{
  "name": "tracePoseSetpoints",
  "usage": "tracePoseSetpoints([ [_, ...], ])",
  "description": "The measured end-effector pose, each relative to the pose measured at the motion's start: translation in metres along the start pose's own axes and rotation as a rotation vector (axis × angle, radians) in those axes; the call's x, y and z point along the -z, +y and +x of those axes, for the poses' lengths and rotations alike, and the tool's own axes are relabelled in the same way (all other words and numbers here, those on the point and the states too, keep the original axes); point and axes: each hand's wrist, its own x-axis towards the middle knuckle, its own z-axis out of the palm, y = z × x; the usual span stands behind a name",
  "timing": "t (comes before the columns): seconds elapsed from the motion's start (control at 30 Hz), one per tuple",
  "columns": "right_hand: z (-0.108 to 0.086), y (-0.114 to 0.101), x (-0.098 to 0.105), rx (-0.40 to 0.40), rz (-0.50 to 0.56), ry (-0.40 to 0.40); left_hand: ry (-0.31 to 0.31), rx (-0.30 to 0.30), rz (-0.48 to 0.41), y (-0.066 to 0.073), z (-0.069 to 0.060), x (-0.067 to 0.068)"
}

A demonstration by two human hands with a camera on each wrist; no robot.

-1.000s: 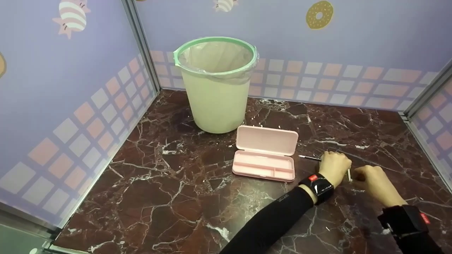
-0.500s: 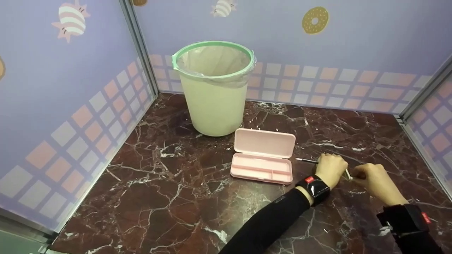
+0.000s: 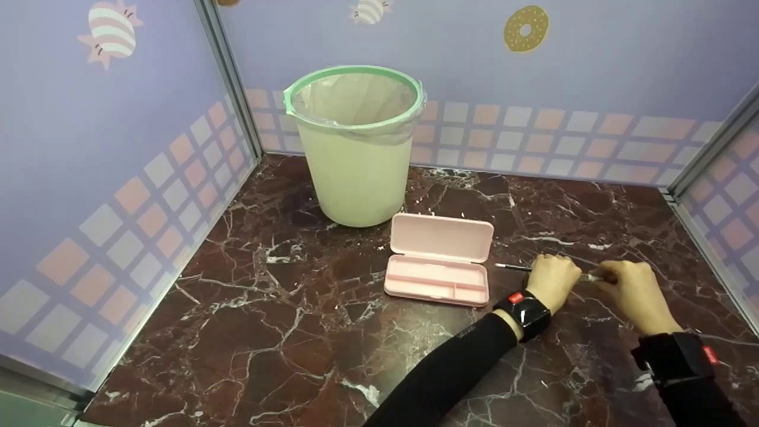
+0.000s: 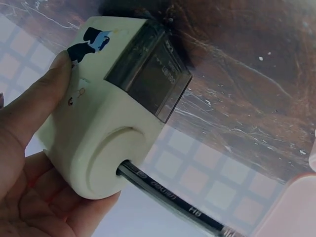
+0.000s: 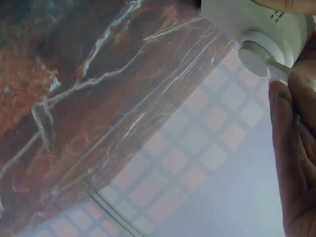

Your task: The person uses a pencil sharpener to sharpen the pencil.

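My left hand (image 3: pixel 554 279) grips a cream crank pencil sharpener (image 4: pixel 91 106) with a dark clear shavings drawer (image 4: pixel 153 74) on one side. A black pencil (image 4: pixel 173 200) marked HB pokes out of the round hole in its front. In the head view the pencil points left from the hand, toward the pencil case. My right hand (image 3: pixel 634 293) pinches the sharpener's crank handle (image 5: pixel 279 71) between thumb and finger. The left hand covers most of the sharpener in the head view.
A pink pencil case (image 3: pixel 436 292) lies with its lid up, left of my left hand. Behind it stands a pale green bin (image 3: pixel 362 172) with a clear liner. White crumbs dot the dark marble tabletop (image 3: pixel 284 344). Patterned panels (image 3: pixel 533 77) wall in the back and sides.
The crank has turned about the sharpener, and my right hand has shifted slightly upward with it. My left hand keeps its grip on the sharpener. The head view has drifted slightly.
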Motion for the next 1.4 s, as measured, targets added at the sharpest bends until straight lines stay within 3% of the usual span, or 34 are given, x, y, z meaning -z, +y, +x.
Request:
tracePoseSetpoints([
  [0.53,0.031,0.006,-0.018,-0.046,-0.058,0.011,0.03,0.002,-0.04,-0.006,0.0,-0.002],
  [0.8,0.044,0.019,-0.034,-0.062,-0.066,-0.041,0.042,-0.026,-0.028,-0.006,-0.001,-0.005],
  [1.13,0.039,0.032,-0.055,-0.076,-0.036,-0.106,0.059,-0.04,-0.013,-0.006,-0.001,-0.004],
  [1.4,0.04,0.038,-0.056,-0.103,0.007,-0.16,0.066,-0.043,-0.033,-0.006,-0.001,-0.004],
])
